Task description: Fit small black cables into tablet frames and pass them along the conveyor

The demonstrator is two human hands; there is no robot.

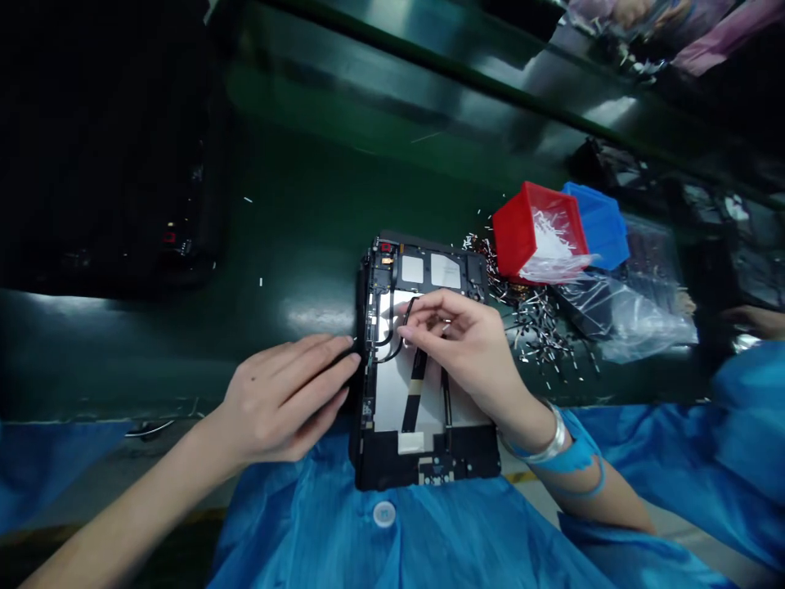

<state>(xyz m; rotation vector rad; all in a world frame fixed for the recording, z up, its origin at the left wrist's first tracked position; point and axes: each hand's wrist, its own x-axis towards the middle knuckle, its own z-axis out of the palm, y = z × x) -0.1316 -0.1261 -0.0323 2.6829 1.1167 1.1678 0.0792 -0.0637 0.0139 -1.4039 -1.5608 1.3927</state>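
Note:
An opened tablet body [423, 458] with a black frame and silver inner plate lies at the near edge of the dark green bench, partly over my blue coat. My left hand [285, 401] rests flat against its left edge, fingers stretched out and together. My right hand [466, 343] hovers over the upper middle of the plate, fingertips pinched on a thin black cable [392, 339] that loops across the plate. A black flat ribbon [414, 393] runs down the plate's centre.
A red bin [521, 229] with clear plastic spilling out and a blue bin [604, 225] stand to the right. Several small metal parts [540, 323] and a plastic bag [631, 319] lie scattered near them. A dark machine [123, 164] sits far left.

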